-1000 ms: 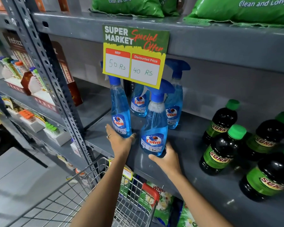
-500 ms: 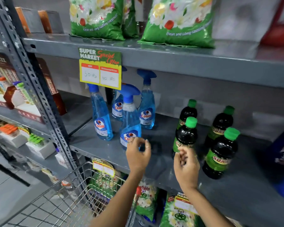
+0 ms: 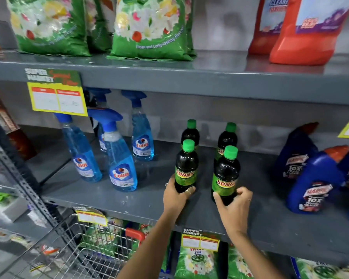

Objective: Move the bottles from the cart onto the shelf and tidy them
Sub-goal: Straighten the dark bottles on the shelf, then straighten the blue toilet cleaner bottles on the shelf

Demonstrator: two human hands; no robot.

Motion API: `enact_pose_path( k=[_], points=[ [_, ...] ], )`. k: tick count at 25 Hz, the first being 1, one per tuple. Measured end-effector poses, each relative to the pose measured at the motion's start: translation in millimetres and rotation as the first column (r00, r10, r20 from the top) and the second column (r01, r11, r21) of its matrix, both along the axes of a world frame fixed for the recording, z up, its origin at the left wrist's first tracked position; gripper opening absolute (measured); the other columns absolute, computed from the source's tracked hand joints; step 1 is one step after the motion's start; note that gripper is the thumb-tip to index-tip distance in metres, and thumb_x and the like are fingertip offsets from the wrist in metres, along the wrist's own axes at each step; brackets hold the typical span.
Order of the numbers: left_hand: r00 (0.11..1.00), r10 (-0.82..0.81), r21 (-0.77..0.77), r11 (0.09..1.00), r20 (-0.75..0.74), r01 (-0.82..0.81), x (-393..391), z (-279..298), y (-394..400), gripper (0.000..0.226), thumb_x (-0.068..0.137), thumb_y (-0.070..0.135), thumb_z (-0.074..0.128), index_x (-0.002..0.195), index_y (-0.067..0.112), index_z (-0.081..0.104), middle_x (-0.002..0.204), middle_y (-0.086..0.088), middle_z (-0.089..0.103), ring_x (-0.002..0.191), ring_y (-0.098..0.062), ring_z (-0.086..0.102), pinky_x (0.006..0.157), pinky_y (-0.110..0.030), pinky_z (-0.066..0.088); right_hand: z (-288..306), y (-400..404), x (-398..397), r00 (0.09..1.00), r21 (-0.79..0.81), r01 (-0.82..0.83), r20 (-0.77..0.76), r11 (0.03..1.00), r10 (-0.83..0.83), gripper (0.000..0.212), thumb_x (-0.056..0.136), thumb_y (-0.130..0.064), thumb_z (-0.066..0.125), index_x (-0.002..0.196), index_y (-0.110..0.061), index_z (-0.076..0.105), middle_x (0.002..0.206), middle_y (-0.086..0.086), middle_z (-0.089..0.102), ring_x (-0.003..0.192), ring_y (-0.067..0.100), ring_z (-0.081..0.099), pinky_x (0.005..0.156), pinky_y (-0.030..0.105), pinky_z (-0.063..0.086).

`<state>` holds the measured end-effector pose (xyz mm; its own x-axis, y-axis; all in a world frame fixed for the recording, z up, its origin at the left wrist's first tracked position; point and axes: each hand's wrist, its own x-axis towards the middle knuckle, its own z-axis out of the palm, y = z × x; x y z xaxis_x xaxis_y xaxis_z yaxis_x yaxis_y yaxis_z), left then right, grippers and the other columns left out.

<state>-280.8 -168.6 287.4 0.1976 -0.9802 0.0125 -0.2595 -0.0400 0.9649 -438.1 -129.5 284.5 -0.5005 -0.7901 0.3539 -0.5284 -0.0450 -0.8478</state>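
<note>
Several dark bottles with green caps and green Sunny labels stand upright on the grey shelf [image 3: 129,200]. My left hand [image 3: 176,195] grips the base of the front left dark bottle [image 3: 186,168]. My right hand [image 3: 235,206] wraps the base of the front right dark bottle [image 3: 226,174]. Two more dark bottles [image 3: 190,132] stand right behind them. To the left, several blue Colin spray bottles [image 3: 120,162] stand upright. The wire cart [image 3: 85,252] sits low at the left, below the shelf.
Blue jugs with red caps [image 3: 312,184] stand at the right of the same shelf. Green detergent bags [image 3: 149,29] and red jugs [image 3: 304,31] fill the shelf above. A yellow price sign [image 3: 56,97] hangs from that shelf's edge. A perforated steel upright [image 3: 18,178] runs down the left.
The view has shifted right and closer. Both hands left the blue spray bottles, moved right, and now grip the two front dark bottles.
</note>
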Motion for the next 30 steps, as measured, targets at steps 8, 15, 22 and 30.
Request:
enact_pose_path(
  k=[8, 15, 22, 30],
  points=[
    [0.987, 0.045, -0.042, 0.998, 0.154, -0.039, -3.4, -11.9, 2.5, 0.052, 0.07, 0.029, 0.074, 0.114, 0.018, 0.049, 0.111, -0.008, 0.066, 0.105, -0.027, 0.059, 0.081, -0.03, 0.042, -9.2, -8.2, -11.3, 0.984, 0.08, -0.144, 0.121, 0.986, 0.134, 0.058, 0.063, -0.033, 0.08, 0.11, -0.016, 0.049, 0.105, 0.008, 0.062, 0.101, 0.026, 0.056, 0.081, 0.039, 0.049],
    [0.987, 0.025, -0.089, 0.996, 0.156, -0.012, -1.4, -16.9, 8.9, 0.056, 0.07, 0.029, 0.073, 0.119, 0.019, 0.048, 0.114, -0.006, 0.065, 0.107, -0.025, 0.058, 0.084, -0.029, 0.042, -9.3, -7.9, -11.8, 0.986, 0.092, -0.136, 0.108, 0.986, 0.126, 0.067, 0.064, -0.035, 0.079, 0.12, -0.018, 0.046, 0.114, 0.007, 0.061, 0.109, 0.026, 0.054, 0.088, 0.04, 0.048],
    [0.973, 0.153, -0.428, 0.901, 0.173, -0.066, -11.1, -7.9, 26.2, 0.089, 0.072, 0.044, 0.065, 0.141, 0.018, 0.016, 0.152, -0.006, 0.017, 0.14, -0.013, 0.015, 0.115, -0.022, 0.019, -9.6, 7.7, -19.7, 0.951, 0.003, -0.139, 0.28, 0.99, 0.133, 0.078, 0.071, 0.006, 0.063, 0.136, -0.019, 0.028, 0.132, -0.001, 0.033, 0.119, 0.017, 0.04, 0.091, 0.035, 0.045],
    [0.937, 0.143, -0.757, 0.634, 0.318, 0.16, -106.5, 10.6, 62.0, 0.04, 0.078, 0.02, 0.059, 0.115, 0.012, 0.047, 0.13, -0.007, 0.041, 0.121, -0.022, 0.04, 0.103, -0.038, 0.038, 5.5, 50.5, -123.0, 0.95, -0.212, 0.302, -0.017, 0.929, -0.312, 0.042, 0.064, 0.018, 0.055, 0.102, -0.001, 0.048, 0.094, 0.017, 0.048, 0.081, 0.031, 0.048, 0.069, 0.041, 0.042]
  ],
)
